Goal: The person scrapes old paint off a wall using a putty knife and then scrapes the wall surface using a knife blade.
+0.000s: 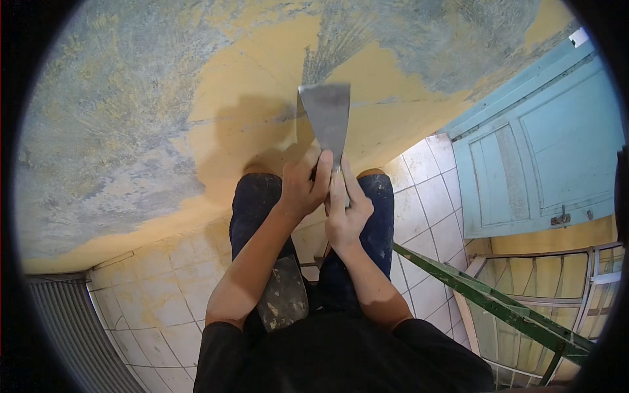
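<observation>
Both hands are on a paint scraper (330,110) with a broad, flat metal blade. My left hand (300,185) grips around the blade's neck, its thumb along the metal. My right hand (348,218) holds the handle, fingers stretched up towards the blade; most of the handle is hidden. The blade's wide edge points up at a wall (265,64) with yellow paint and is at or close to its surface; I cannot tell whether they touch. Just above the edge runs a streaked grey strip (324,61). Larger patches of bare grey (118,98) spread on both sides.
A dark, paint-flecked plate (282,297) lies by my left thigh. Dusty white tiles (162,294) cover the floor below. To the right are a light blue wooden door (535,152), a green metal beam (491,294) and a framed glass panel (550,280). A corrugated shutter (73,329) stands lower left.
</observation>
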`<state>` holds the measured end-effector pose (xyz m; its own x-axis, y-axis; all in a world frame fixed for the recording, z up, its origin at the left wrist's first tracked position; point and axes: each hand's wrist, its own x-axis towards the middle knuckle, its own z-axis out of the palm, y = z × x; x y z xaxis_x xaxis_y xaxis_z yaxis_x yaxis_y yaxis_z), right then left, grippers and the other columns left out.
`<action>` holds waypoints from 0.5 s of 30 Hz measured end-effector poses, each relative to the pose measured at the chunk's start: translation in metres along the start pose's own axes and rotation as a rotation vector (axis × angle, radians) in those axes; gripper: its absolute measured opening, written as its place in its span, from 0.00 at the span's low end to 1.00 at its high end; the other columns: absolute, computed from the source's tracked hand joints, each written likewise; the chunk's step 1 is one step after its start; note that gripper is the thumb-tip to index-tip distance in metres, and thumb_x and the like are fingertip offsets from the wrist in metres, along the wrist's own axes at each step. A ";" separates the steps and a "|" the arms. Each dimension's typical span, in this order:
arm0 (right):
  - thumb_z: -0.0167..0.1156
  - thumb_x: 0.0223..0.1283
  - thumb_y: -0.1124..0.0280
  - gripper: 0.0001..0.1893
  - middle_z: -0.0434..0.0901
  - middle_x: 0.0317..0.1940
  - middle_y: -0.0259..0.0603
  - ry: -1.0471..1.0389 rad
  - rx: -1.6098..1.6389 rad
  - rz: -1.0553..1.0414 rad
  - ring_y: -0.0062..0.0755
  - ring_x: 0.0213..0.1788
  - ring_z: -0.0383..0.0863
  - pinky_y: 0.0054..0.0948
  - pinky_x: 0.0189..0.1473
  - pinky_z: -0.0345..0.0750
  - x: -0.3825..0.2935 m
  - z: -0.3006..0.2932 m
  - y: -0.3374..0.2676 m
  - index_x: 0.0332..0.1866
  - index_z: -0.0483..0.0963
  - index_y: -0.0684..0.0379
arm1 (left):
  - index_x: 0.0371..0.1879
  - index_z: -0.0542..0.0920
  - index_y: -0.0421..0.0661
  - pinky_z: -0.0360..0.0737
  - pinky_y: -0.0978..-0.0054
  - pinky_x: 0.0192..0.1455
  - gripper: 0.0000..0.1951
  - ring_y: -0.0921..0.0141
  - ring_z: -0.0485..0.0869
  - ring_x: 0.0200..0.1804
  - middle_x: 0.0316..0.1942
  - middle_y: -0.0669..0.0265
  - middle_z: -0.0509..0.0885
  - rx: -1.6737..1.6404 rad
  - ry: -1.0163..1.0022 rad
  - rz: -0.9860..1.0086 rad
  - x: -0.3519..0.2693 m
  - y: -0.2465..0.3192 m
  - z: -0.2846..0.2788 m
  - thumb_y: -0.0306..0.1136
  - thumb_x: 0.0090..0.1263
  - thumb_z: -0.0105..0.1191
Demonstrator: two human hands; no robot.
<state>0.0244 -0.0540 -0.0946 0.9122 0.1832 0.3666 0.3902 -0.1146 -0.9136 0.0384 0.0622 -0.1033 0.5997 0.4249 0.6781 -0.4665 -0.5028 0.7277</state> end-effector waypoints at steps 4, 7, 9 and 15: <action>0.52 0.81 0.71 0.23 0.80 0.29 0.29 0.006 -0.040 -0.088 0.10 0.26 0.70 0.15 0.29 0.68 0.005 0.001 -0.011 0.74 0.70 0.73 | 0.31 0.78 0.41 0.73 0.62 0.25 0.11 0.55 0.78 0.19 0.19 0.55 0.77 -0.058 -0.037 -0.102 0.009 0.014 -0.004 0.31 0.78 0.56; 0.52 0.81 0.72 0.23 0.79 0.29 0.28 0.012 -0.038 -0.097 0.10 0.26 0.69 0.15 0.28 0.67 0.000 -0.001 0.000 0.74 0.69 0.73 | 0.29 0.76 0.41 0.73 0.63 0.25 0.13 0.55 0.78 0.19 0.19 0.55 0.77 -0.123 -0.046 -0.102 0.007 0.008 -0.001 0.32 0.78 0.55; 0.51 0.81 0.73 0.23 0.78 0.28 0.28 0.018 -0.062 -0.118 0.10 0.25 0.69 0.16 0.28 0.66 0.004 0.002 0.001 0.74 0.69 0.73 | 0.28 0.75 0.41 0.71 0.65 0.24 0.14 0.60 0.76 0.18 0.18 0.57 0.77 -0.083 -0.053 -0.079 0.009 0.003 -0.001 0.33 0.78 0.56; 0.51 0.82 0.73 0.22 0.74 0.26 0.26 0.018 -0.065 -0.142 0.10 0.25 0.67 0.15 0.28 0.64 0.006 0.002 -0.017 0.75 0.69 0.72 | 0.28 0.75 0.40 0.68 0.69 0.24 0.15 0.71 0.71 0.18 0.16 0.60 0.74 -0.130 -0.103 -0.232 0.014 0.007 -0.007 0.36 0.76 0.59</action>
<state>0.0229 -0.0490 -0.0775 0.8490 0.1846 0.4951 0.5223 -0.1515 -0.8392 0.0391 0.0694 -0.0879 0.7599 0.4352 0.4828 -0.3848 -0.2974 0.8738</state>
